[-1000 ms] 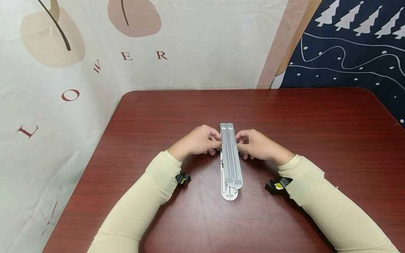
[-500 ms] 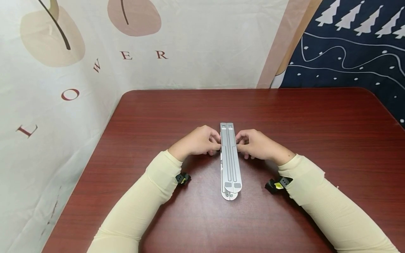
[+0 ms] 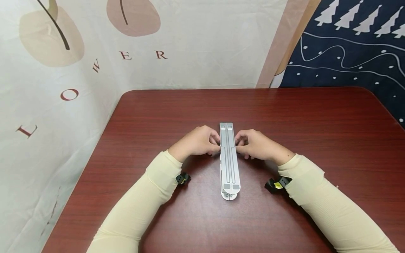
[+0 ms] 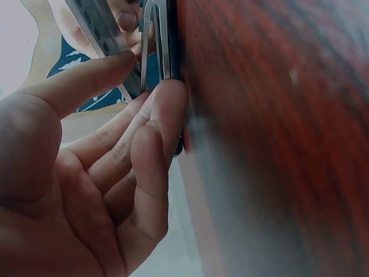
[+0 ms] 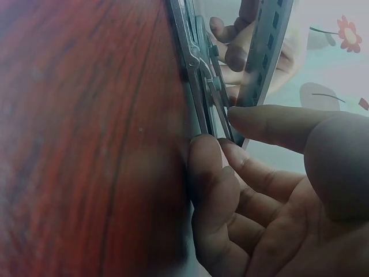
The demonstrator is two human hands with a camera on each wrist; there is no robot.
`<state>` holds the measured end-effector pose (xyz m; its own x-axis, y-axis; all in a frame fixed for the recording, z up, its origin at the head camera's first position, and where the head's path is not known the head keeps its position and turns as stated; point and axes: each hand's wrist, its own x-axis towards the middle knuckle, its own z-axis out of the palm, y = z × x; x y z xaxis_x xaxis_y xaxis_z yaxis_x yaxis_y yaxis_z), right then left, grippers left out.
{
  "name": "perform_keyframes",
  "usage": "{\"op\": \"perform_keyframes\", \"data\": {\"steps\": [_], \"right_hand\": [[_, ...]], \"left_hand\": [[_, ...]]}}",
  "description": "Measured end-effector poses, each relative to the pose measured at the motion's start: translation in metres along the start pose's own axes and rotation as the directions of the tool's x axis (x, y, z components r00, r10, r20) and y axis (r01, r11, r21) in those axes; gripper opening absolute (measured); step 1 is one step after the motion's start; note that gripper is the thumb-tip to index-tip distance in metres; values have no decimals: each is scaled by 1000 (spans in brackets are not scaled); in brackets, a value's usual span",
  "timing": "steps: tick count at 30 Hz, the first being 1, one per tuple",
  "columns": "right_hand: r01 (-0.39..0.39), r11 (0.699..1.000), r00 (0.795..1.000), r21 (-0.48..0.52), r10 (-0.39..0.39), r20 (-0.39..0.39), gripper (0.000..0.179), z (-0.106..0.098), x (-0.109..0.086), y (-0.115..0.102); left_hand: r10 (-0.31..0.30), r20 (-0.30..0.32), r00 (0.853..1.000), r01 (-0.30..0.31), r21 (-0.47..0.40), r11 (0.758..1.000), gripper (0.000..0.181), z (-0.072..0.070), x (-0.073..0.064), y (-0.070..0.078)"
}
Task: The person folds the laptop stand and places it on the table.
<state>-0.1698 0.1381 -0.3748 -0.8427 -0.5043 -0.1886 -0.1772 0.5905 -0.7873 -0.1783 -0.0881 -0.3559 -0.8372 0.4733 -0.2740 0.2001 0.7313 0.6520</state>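
A silver folding laptop stand [image 3: 229, 158], folded narrow, lies lengthwise on the table. Its upper bars sit at a slight angle over the lower bars, whose rounded end shows at the front. My left hand [image 3: 202, 140] grips the stand's left side near the far half. In the left wrist view its thumb [image 4: 92, 78] is against the upper bar and its fingertips are at the lower bars. From the other side, my right hand [image 3: 257, 146] holds the stand the same way, its thumb [image 5: 277, 122] at the upper bar [image 5: 266, 52] and curled fingers low by the tabletop.
The dark red wooden table [image 3: 316, 123] has rounded far corners. Behind it hangs a pale printed cloth [image 3: 209, 45], with a navy cloth with white trees [image 3: 345, 52] at the right. Black straps with small devices are on both wrists.
The stand's upper bars have swung down towards the lower bars, their near end shifting towards me and slightly left. Both hands stay almost in place, thumbs moving down a little.
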Motion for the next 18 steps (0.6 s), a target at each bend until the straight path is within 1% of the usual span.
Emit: {"op": "perform_keyframes", "data": {"steps": [6, 14, 18], "right_hand": [[14, 1000, 1000, -22, -14, -3, 15, 0, -1, 0], [22, 999, 1000, -35, -21, 12, 17, 0, -1, 1], [20, 999, 1000, -49, -19, 22, 18, 0, -1, 1]], "left_hand": [[-3, -30, 1000, 7, 127, 992, 19, 0, -1, 0], [-18, -39, 999, 24, 178, 984, 20, 0, -3, 3], [-18, -36, 999, 26, 220, 975, 21, 1, -3, 3]]}}
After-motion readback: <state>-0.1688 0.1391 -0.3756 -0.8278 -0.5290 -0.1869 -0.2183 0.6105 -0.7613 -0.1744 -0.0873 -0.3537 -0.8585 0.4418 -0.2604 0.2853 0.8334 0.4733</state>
